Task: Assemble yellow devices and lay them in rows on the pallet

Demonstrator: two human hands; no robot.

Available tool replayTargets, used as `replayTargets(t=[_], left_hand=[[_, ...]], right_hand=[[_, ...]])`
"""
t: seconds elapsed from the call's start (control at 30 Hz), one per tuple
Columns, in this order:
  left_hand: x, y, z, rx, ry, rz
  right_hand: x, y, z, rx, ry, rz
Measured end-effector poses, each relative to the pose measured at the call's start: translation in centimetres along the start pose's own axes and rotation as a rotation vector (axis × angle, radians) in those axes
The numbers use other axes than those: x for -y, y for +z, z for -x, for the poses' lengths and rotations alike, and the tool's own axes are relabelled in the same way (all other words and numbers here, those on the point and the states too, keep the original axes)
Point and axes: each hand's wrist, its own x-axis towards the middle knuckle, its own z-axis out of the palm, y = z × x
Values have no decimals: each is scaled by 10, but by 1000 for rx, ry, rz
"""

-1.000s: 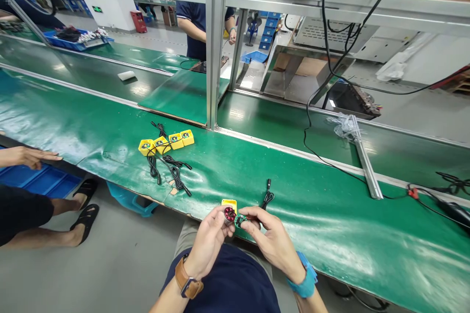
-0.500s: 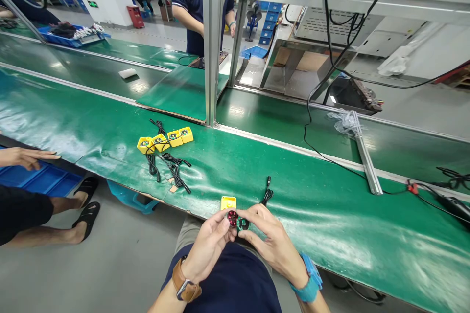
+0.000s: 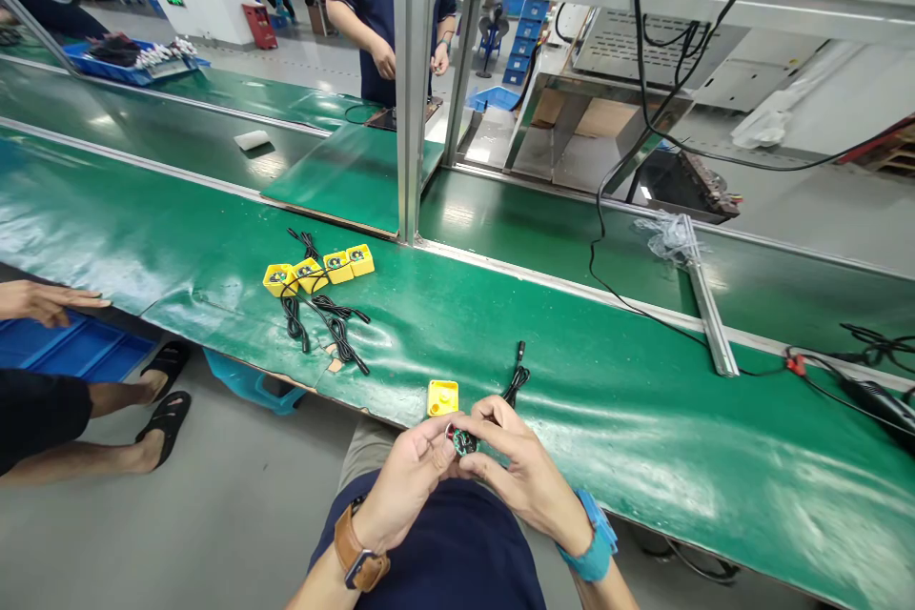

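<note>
From my feed, at far left, a co-worker's hand (image 3: 43, 302) rests flat above a blue parts tray (image 3: 71, 348) at the edge of the green conveyor belt (image 3: 164, 210). On the belt, four yellow square cups (image 3: 318, 264) stand in a tight row, with bundled black cables (image 3: 335, 334) lying across and below them. Nearer me, the wearer's left hand (image 3: 407, 481), with a brown-strapped watch (image 3: 359, 548), and right hand (image 3: 525, 477), with a blue wristband (image 3: 590, 538), close together on a small round green circuit board (image 3: 464, 441). The grip is narrow, fingertips pinching it from both sides, just over the belt's near edge; the hands hide part of it. Just beyond sit a single yellow cup (image 3: 442, 397) and a coiled black cable (image 3: 516, 386), neither touched. Further right lies an aluminium rail (image 3: 707, 295), angled across the belt, with crumpled plastic wrap (image 3: 668, 238) at its far end, and at the right edge a black corded handheld tool (image 3: 876, 405).
</note>
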Motion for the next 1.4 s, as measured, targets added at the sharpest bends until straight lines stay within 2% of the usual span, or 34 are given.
replayTargets(t=[0.23,0.43,0.63,0.83,1.0,1.17,1.27,1.4], left_hand=[[-8,3,3,51,-23,10],[-3,-5,3,45,-11,-153],[-3,-8,1,99,-41,-183],[-4,-1,2,-20,-38,-268],[-5,1,2,-38,-26,-270],[-13,2,4,-70,-80,-215],[-14,2,5,-79,-52,-268],[-14,2,4,-98,-43,-292]], right_hand=[[-2,-3,2,24,44,11],[0,-4,2,59,49,-9],[1,-4,3,76,54,-43],[3,-2,2,98,55,-29],[1,-1,4,116,24,20],[2,0,3,134,2,80],[0,3,3,139,1,98],[-6,6,5,18,-27,63]])
